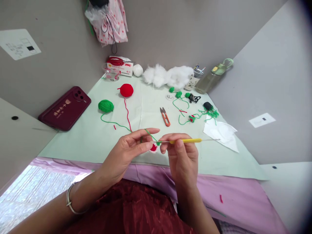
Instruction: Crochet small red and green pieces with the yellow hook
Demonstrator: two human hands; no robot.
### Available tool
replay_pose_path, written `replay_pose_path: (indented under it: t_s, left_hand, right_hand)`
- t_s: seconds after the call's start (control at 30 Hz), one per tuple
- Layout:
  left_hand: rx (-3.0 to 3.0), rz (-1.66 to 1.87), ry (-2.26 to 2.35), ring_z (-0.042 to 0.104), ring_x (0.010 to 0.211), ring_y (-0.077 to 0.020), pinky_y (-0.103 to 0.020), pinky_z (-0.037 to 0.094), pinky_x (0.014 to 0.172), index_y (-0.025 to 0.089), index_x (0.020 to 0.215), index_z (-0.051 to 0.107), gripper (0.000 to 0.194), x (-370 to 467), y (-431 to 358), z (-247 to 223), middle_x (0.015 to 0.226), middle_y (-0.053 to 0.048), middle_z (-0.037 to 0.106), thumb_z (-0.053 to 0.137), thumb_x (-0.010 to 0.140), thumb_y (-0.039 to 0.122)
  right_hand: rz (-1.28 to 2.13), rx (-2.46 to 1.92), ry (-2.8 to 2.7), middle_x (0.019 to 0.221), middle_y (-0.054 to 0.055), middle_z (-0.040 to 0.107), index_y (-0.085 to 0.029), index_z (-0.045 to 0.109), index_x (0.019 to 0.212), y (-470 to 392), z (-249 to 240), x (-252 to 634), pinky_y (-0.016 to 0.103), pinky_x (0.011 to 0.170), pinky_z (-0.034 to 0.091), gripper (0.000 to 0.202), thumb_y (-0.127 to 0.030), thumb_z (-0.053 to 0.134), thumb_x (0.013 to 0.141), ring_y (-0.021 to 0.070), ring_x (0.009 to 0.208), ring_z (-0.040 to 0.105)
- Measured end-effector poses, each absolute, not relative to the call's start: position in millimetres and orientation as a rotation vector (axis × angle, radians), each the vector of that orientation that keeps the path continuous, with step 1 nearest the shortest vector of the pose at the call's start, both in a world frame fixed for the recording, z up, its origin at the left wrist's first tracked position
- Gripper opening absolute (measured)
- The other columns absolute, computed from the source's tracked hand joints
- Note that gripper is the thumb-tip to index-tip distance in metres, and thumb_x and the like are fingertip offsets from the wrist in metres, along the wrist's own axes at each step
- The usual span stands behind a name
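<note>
My left hand (131, 143) pinches a small crocheted piece (153, 148), red in the middle with a white edge and some green stitches. Green yarn (150, 134) runs over the left forefinger and down to the piece. In my right hand (181, 151) is a crochet hook (187, 140) with a yellow handle, held level between thumb and fingers. The hook's thin metal tip reaches the green stitches by the left fingertips. From the left hand, strands lead back to a green yarn ball (106, 106) and a red yarn ball (126, 90).
Orange thread snips (165, 117) lie beyond the hands. A maroon phone (65, 109) leans at the left. White stuffing (168, 76), a white yarn ball (137, 70), a pen cup (194, 80) and a bottle (211, 78) line the back. Green crocheted bits (179, 94) and white paper (220, 133) lie right.
</note>
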State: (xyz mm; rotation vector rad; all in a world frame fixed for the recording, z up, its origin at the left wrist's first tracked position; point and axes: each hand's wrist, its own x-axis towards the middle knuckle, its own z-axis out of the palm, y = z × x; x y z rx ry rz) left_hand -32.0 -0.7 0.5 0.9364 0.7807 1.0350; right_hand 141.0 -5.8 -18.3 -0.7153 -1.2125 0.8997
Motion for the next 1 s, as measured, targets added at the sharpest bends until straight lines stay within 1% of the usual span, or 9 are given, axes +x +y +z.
replay_pose_path:
  t_s: [0.2,0.37,0.5,0.63,0.7,0.77,0.87,0.93,1.0]
  left_hand:
    - [0.993,1.056,0.788,0.055,0.083,-0.0143,-0.025,0.045,0.075,0.033,0.116,0.084,0.025,-32.9,-1.7,-0.5,0.085,0.001,0.062,0.079,0.092,0.031]
    - [1.07,1.101,0.795,0.056,0.082,-0.0123,-0.023,0.046,0.074,0.034,0.117,0.083,0.025,-32.9,-1.7,-1.3,0.085,0.002,0.064,0.079,0.093,0.03]
    - [1.144,1.14,0.845,0.059,0.08,-0.012,-0.025,0.049,0.078,0.035,0.118,0.083,0.027,-31.9,-2.8,-1.8,0.084,0.003,0.067,0.081,0.092,0.028]
    - [1.15,1.161,0.882,0.06,0.08,-0.0116,-0.025,0.05,0.08,0.035,0.117,0.083,0.028,-29.8,-4.3,-0.7,0.084,0.003,0.068,0.084,0.089,0.03]
    - [1.139,1.168,0.875,0.06,0.08,-0.0112,-0.023,0.049,0.079,0.036,0.119,0.082,0.031,-29.4,-4.7,-0.8,0.083,0.004,0.066,0.086,0.088,0.032]
    - [1.145,1.159,0.855,0.059,0.08,-0.011,-0.023,0.049,0.077,0.038,0.124,0.079,0.032,-30.2,-4.9,-1.5,0.087,0.004,0.066,0.081,0.092,0.036]
    - [1.196,1.1,0.823,0.059,0.083,-0.0115,-0.024,0.048,0.076,0.04,0.138,0.071,0.034,-33.3,-4.5,-1.3,0.103,0.002,0.07,0.061,0.106,0.044]
    - [1.253,1.032,0.799,0.06,0.088,-0.0135,-0.027,0.048,0.082,0.038,0.145,0.066,0.04,-35.6,-3.1,1.1,0.11,0.0,0.072,0.049,0.11,0.046]
    - [1.338,0.95,0.77,0.061,0.092,-0.0159,-0.03,0.048,0.088,0.034,0.148,0.064,0.043,-37.4,-0.6,5.1,0.106,-0.001,0.073,0.045,0.111,0.045]
  right_hand:
    - [0.905,-0.687,-1.267,0.095,0.004,0.08,-0.023,0.073,0.102,-11.8,-16.0,146.7,0.03,0.066,0.062,0.019,-0.027,0.055,0.107,0.0147,0.073,0.073]
    - [0.682,-0.72,-1.407,0.101,0.004,0.08,-0.024,0.075,0.11,-19.6,-14.2,148.4,0.034,0.071,0.061,0.022,-0.019,0.053,0.107,0.0165,0.08,0.073]
    - [0.518,-0.739,-1.552,0.102,0.004,0.08,-0.024,0.074,0.115,-23.6,-13.3,150.5,0.036,0.079,0.061,0.025,-0.013,0.054,0.105,0.0192,0.093,0.075]
    - [0.344,-0.743,-1.683,0.106,0.006,0.079,-0.025,0.073,0.122,-25.2,-15.1,150.8,0.036,0.083,0.062,0.029,-0.011,0.056,0.104,0.02,0.1,0.075]
    - [0.31,-0.754,-1.682,0.11,0.006,0.079,-0.026,0.075,0.121,-23.8,-17.4,148.8,0.035,0.082,0.061,0.029,-0.012,0.057,0.104,0.0197,0.101,0.075]
    - [0.395,-0.753,-1.593,0.108,0.006,0.08,-0.027,0.076,0.116,-20.1,-20.2,146.1,0.035,0.081,0.061,0.025,-0.016,0.057,0.105,0.0193,0.098,0.074]
    - [0.683,-0.681,-1.364,0.1,0.003,0.081,-0.028,0.077,0.107,-11.9,-23.1,143.1,0.033,0.076,0.06,0.02,-0.026,0.057,0.107,0.0174,0.087,0.072]
    - [0.855,-0.614,-1.252,0.095,0.002,0.08,-0.027,0.077,0.102,-7.0,-22.9,142.5,0.03,0.071,0.059,0.017,-0.032,0.06,0.106,0.0152,0.078,0.069]
    - [0.969,-0.563,-1.206,0.09,0.001,0.079,-0.027,0.076,0.099,-3.8,-21.1,143.2,0.027,0.068,0.058,0.016,-0.034,0.063,0.104,0.0138,0.075,0.068]
